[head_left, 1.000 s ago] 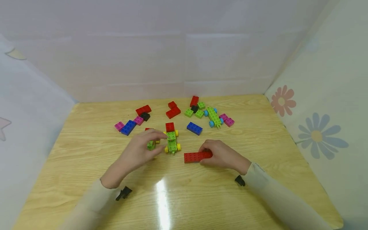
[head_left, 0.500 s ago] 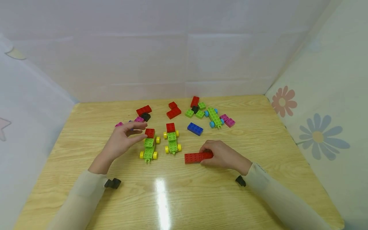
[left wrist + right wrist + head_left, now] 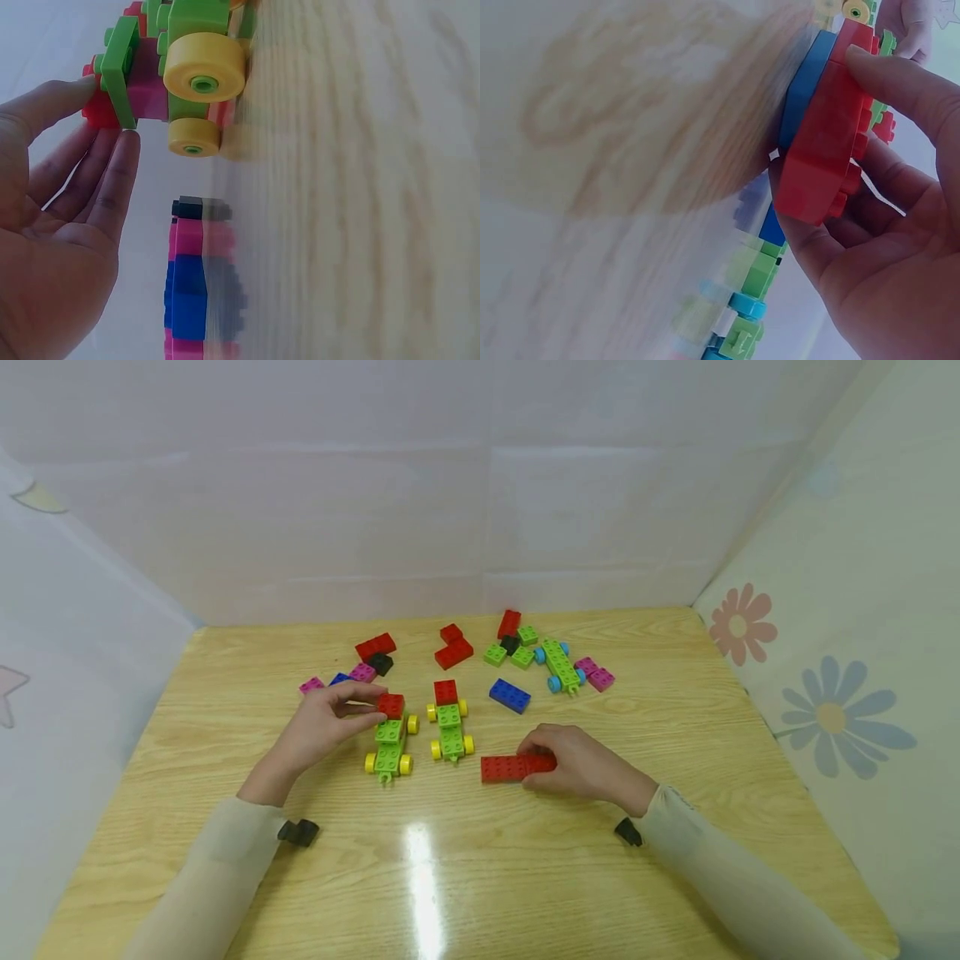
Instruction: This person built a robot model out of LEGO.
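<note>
My left hand (image 3: 318, 718) pinches a red brick (image 3: 392, 706) at the far end of a green toy car (image 3: 387, 760) with yellow wheels. The left wrist view shows my thumb and fingers on this red brick (image 3: 101, 112), beside a raised green brick (image 3: 120, 71) and a purple brick (image 3: 146, 97). A similar green car (image 3: 452, 742) with a red brick on its far end stands just to the right. On the right, my right hand (image 3: 573, 764) grips red bricks (image 3: 502, 768) joined in a row, with a blue brick (image 3: 806, 90) beneath them.
A blue brick (image 3: 510, 696) lies beyond my right hand. Farther back are a green wheeled base (image 3: 558, 664) with blue wheels, green bricks (image 3: 495, 655), pink bricks (image 3: 601, 679), red bricks (image 3: 453, 653) and a black brick (image 3: 382, 663). A patterned white sheet (image 3: 480, 527) surrounds the table's back and sides.
My left hand has moved left from between the two cars, and its fingers have now closed on the left car's red brick. My right hand keeps its hold in nearly the same place.
</note>
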### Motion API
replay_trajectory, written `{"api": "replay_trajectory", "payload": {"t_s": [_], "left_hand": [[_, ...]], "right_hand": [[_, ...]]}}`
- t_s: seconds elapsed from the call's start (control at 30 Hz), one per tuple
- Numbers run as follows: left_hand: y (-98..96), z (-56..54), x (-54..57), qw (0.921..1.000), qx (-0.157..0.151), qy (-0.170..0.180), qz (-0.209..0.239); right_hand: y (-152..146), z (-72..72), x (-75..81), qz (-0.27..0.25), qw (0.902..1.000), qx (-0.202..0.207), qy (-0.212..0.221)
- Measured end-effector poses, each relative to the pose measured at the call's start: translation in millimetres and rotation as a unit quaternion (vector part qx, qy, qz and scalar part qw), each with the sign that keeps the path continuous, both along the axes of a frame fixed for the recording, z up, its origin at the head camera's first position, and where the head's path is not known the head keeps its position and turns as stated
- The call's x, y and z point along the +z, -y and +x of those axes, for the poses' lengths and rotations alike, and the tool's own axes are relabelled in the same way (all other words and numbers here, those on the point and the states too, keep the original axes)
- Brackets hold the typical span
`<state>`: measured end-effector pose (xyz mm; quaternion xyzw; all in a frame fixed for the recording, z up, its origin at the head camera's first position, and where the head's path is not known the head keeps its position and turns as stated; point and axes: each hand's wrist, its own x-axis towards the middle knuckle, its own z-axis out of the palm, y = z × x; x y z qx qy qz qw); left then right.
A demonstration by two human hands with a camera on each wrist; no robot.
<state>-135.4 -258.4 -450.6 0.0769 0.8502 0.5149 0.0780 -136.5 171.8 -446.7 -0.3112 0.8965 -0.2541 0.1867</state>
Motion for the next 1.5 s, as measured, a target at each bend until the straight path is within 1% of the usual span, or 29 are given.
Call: {"api": "replay_trajectory", "payload": {"t_s": [0.2,0.3,0.43,0.6,0.77,0.87,1.0,1.13,1.23,1.4,1.5], "left_hand": [[1.3,6.2,-0.1,1.0,0.002,0.009,0.001],[1.6,12.0,0.0,0.9999,0.0,0.012,0.004],[0.7,21.4,0.1,0.9999,-0.003,0.008,0.007],[-2.2,34.0,0.5,0.9999,0.002,0.011,0.012],[-5.9,45.6,3.6,0.9999,0.004,0.014,0.003],[-7.4,52.3,5.3,0.9999,0.005,0.016,-0.002],[-8.9,59.9,6.4,0.9997,0.009,0.02,0.008],[-11.0,63.2,5.3,0.9997,0.006,0.018,0.017],[-12.4,64.4,4.0,0.9998,0.001,0.009,0.017],[-14.7,65.5,2.2,0.9998,-0.002,0.006,0.019],[-16.9,65.5,2.1,0.9997,-0.002,0.006,0.022]], "right_hand": [[0.7,0.8,0.1,-0.002,1.0,0.005,-0.006],[1.4,1.0,0.3,-0.002,0.9999,0.01,-0.009],[2.5,0.7,2.0,-0.001,0.9999,0.011,-0.009],[7.2,-1.3,12.0,-0.005,0.9996,0.014,-0.022],[16.0,-3.4,25.4,-0.016,0.9989,0.023,-0.036],[23.9,-3.3,32.7,-0.022,0.9983,0.032,-0.045],[37.1,-3.5,38.5,-0.028,0.9972,0.043,-0.054],[51.2,-2.7,43.0,-0.04,0.9967,0.041,-0.057],[62.6,-1.8,46.4,-0.049,0.9961,0.043,-0.06],[79.9,-2.8,48.9,-0.05,0.9946,0.058,-0.07],[88.7,-3.8,51.3,-0.046,0.9945,0.059,-0.073]]}}
